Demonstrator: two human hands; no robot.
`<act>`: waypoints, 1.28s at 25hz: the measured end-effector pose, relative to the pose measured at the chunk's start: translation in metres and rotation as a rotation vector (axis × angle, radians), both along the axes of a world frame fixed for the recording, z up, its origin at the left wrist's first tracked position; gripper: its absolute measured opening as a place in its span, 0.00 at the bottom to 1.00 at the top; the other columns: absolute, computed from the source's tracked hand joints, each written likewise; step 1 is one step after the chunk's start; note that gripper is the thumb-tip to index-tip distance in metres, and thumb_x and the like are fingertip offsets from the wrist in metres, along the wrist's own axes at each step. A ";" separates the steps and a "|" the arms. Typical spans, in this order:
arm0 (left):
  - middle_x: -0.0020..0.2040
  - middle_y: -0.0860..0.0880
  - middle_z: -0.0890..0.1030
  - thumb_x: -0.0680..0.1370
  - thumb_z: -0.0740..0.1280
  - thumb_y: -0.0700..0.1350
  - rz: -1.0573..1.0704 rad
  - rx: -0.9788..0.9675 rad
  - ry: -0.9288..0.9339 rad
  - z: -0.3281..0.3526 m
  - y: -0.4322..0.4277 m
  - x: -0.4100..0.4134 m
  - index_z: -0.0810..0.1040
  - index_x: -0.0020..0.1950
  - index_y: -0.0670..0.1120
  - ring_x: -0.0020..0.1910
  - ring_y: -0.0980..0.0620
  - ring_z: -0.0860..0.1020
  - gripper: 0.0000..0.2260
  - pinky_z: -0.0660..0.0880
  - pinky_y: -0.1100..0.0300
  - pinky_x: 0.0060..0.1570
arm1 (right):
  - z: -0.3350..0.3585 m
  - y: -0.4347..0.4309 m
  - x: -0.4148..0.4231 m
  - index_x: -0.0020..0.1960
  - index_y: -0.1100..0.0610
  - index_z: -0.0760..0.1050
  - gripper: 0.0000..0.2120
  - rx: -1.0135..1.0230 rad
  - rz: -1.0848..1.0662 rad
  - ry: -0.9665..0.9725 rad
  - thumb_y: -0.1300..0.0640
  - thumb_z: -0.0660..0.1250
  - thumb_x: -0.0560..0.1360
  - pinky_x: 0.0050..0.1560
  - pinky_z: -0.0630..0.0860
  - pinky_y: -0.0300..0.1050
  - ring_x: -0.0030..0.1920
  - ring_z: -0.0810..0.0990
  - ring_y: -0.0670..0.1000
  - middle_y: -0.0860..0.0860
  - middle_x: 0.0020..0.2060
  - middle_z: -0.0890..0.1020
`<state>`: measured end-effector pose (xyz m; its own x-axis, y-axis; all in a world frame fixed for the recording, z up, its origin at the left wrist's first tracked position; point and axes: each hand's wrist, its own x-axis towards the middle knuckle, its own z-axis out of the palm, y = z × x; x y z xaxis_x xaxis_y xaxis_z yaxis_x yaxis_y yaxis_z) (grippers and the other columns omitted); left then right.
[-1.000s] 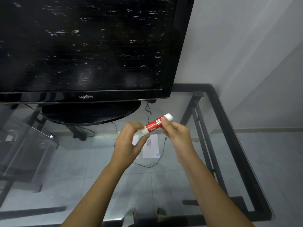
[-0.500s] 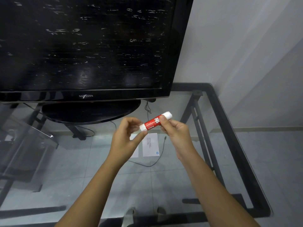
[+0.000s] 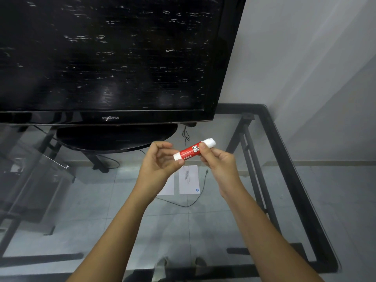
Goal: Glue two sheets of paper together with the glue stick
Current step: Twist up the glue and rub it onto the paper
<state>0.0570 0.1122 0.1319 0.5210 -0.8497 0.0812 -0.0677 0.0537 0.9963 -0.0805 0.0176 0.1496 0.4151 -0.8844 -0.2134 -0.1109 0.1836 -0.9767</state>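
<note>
My right hand (image 3: pixel 218 162) pinches a red glue stick (image 3: pixel 191 150) with white ends, holding it tilted in the air above the table. The fingers of my left hand (image 3: pixel 159 166) are loosely curled beside the stick's lower left end. Only the thumb tip reaches that end, and the index finger is clear of it. Below the hands, two white sheets lie side by side on the glass. The right sheet (image 3: pixel 189 180) carries printed lines and a small blue logo. The left sheet (image 3: pixel 168 187) is mostly hidden by my left hand.
A large black television (image 3: pixel 112 58) on an oval base (image 3: pixel 116 138) fills the back left of the glass table with its black metal frame (image 3: pixel 284 159). A thin black cable (image 3: pixel 195 201) curls near the sheets. A grey wall (image 3: pixel 305 68) rises at the right.
My left hand has let go of the stick's left end and its fingers have spread apart. My right hand still holds the stick, which sits slightly higher against the television base.
</note>
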 end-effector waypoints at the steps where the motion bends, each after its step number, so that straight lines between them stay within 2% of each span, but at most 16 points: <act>1: 0.46 0.50 0.82 0.70 0.73 0.40 0.066 -0.057 -0.369 -0.002 0.000 0.002 0.72 0.51 0.51 0.47 0.56 0.78 0.15 0.78 0.63 0.45 | 0.000 0.001 0.001 0.38 0.47 0.82 0.09 0.008 0.004 0.003 0.42 0.69 0.69 0.48 0.75 0.38 0.44 0.81 0.45 0.47 0.38 0.85; 3: 0.44 0.42 0.81 0.72 0.69 0.39 0.171 -0.229 -1.087 -0.007 0.000 0.001 0.71 0.51 0.44 0.47 0.51 0.73 0.10 0.74 0.60 0.46 | 0.000 0.004 0.005 0.42 0.48 0.81 0.10 0.014 0.027 0.001 0.42 0.68 0.70 0.48 0.74 0.37 0.44 0.81 0.44 0.45 0.39 0.85; 4: 0.44 0.39 0.81 0.73 0.68 0.40 0.196 -0.289 -1.211 -0.012 0.000 0.000 0.70 0.51 0.42 0.47 0.50 0.72 0.10 0.72 0.61 0.47 | 0.000 0.004 0.007 0.43 0.47 0.81 0.10 0.010 0.040 -0.004 0.42 0.68 0.70 0.48 0.74 0.37 0.43 0.81 0.42 0.44 0.39 0.85; 5: 0.46 0.38 0.80 0.73 0.68 0.40 0.210 -0.267 -1.164 -0.014 0.000 -0.004 0.70 0.53 0.42 0.48 0.49 0.72 0.12 0.71 0.62 0.50 | 0.001 0.004 0.008 0.43 0.47 0.81 0.10 0.005 0.048 -0.010 0.42 0.68 0.70 0.48 0.74 0.37 0.44 0.82 0.42 0.43 0.39 0.85; 6: 0.51 0.39 0.78 0.72 0.69 0.41 0.199 -0.180 -0.970 -0.014 0.001 -0.006 0.69 0.56 0.44 0.50 0.50 0.73 0.15 0.71 0.63 0.52 | 0.002 0.002 0.008 0.44 0.47 0.81 0.10 0.002 0.049 -0.018 0.42 0.68 0.70 0.50 0.75 0.38 0.44 0.82 0.42 0.44 0.40 0.85; 8: 0.56 0.47 0.77 0.72 0.69 0.45 0.048 0.016 -0.287 -0.007 0.003 -0.008 0.68 0.59 0.54 0.50 0.53 0.77 0.19 0.75 0.65 0.50 | 0.003 -0.001 0.008 0.45 0.48 0.81 0.10 0.003 0.037 -0.029 0.43 0.68 0.70 0.54 0.76 0.43 0.47 0.82 0.45 0.46 0.42 0.85; 9: 0.54 0.49 0.79 0.73 0.68 0.46 -0.029 0.056 0.025 -0.006 0.003 -0.009 0.70 0.58 0.56 0.47 0.53 0.80 0.16 0.76 0.65 0.47 | 0.003 -0.003 0.008 0.45 0.48 0.81 0.10 -0.001 0.032 -0.023 0.43 0.68 0.70 0.55 0.76 0.44 0.48 0.81 0.46 0.47 0.42 0.85; 10: 0.49 0.51 0.82 0.75 0.66 0.49 -0.046 0.059 0.210 -0.008 0.001 -0.008 0.73 0.56 0.55 0.44 0.53 0.81 0.11 0.77 0.64 0.44 | 0.003 -0.004 0.008 0.44 0.47 0.81 0.09 -0.011 0.031 -0.015 0.43 0.68 0.70 0.55 0.76 0.44 0.49 0.81 0.47 0.47 0.42 0.85; 13: 0.42 0.53 0.84 0.73 0.67 0.54 -0.015 0.033 0.188 -0.007 -0.002 -0.002 0.79 0.49 0.51 0.41 0.55 0.82 0.10 0.77 0.66 0.41 | 0.001 -0.005 0.007 0.41 0.45 0.80 0.08 -0.036 0.038 -0.002 0.42 0.68 0.69 0.54 0.76 0.43 0.48 0.82 0.46 0.45 0.41 0.85; 17: 0.45 0.57 0.82 0.69 0.72 0.44 -0.004 -0.115 0.068 -0.006 -0.001 0.000 0.78 0.48 0.50 0.47 0.57 0.80 0.09 0.76 0.66 0.46 | 0.000 -0.006 0.007 0.46 0.47 0.80 0.10 -0.039 0.065 -0.004 0.43 0.68 0.70 0.55 0.75 0.43 0.50 0.81 0.47 0.47 0.44 0.85; 19: 0.48 0.59 0.80 0.70 0.72 0.40 -0.021 -0.133 0.103 -0.008 -0.002 -0.001 0.76 0.52 0.49 0.49 0.57 0.80 0.13 0.76 0.66 0.46 | 0.000 -0.007 0.007 0.47 0.48 0.80 0.10 -0.040 0.071 -0.007 0.44 0.68 0.71 0.55 0.75 0.43 0.50 0.81 0.47 0.47 0.44 0.85; 22: 0.49 0.55 0.81 0.70 0.73 0.49 -0.044 -0.025 0.260 -0.013 -0.007 -0.003 0.75 0.58 0.52 0.49 0.51 0.82 0.18 0.78 0.60 0.50 | -0.002 -0.009 0.008 0.46 0.46 0.80 0.09 -0.061 0.103 -0.004 0.42 0.67 0.70 0.55 0.75 0.41 0.49 0.81 0.43 0.44 0.44 0.84; 24: 0.45 0.52 0.84 0.68 0.73 0.51 0.017 -0.003 0.300 -0.019 -0.009 0.000 0.78 0.55 0.50 0.48 0.50 0.82 0.16 0.78 0.60 0.49 | -0.010 -0.014 0.009 0.55 0.44 0.77 0.18 -0.119 0.183 0.040 0.37 0.64 0.69 0.61 0.72 0.43 0.53 0.76 0.37 0.42 0.53 0.81; 27: 0.44 0.50 0.84 0.68 0.73 0.51 0.131 0.001 0.390 -0.031 -0.007 0.007 0.79 0.53 0.48 0.47 0.52 0.82 0.16 0.77 0.63 0.46 | -0.040 -0.027 0.011 0.74 0.46 0.52 0.38 -0.307 0.325 0.322 0.32 0.56 0.69 0.66 0.54 0.46 0.69 0.57 0.41 0.45 0.74 0.58; 29: 0.44 0.49 0.83 0.68 0.72 0.49 0.185 0.028 0.439 -0.042 -0.004 0.012 0.79 0.54 0.46 0.45 0.53 0.82 0.16 0.77 0.63 0.46 | -0.076 -0.036 0.006 0.75 0.50 0.43 0.37 -0.407 0.455 0.523 0.36 0.54 0.74 0.70 0.48 0.50 0.74 0.48 0.47 0.47 0.76 0.47; 32: 0.42 0.50 0.84 0.68 0.72 0.48 0.219 0.048 0.498 -0.059 0.002 0.016 0.78 0.53 0.46 0.44 0.54 0.82 0.15 0.77 0.65 0.45 | -0.132 -0.041 -0.006 0.75 0.55 0.43 0.32 -0.473 0.676 0.791 0.46 0.54 0.79 0.73 0.47 0.52 0.75 0.45 0.52 0.51 0.76 0.45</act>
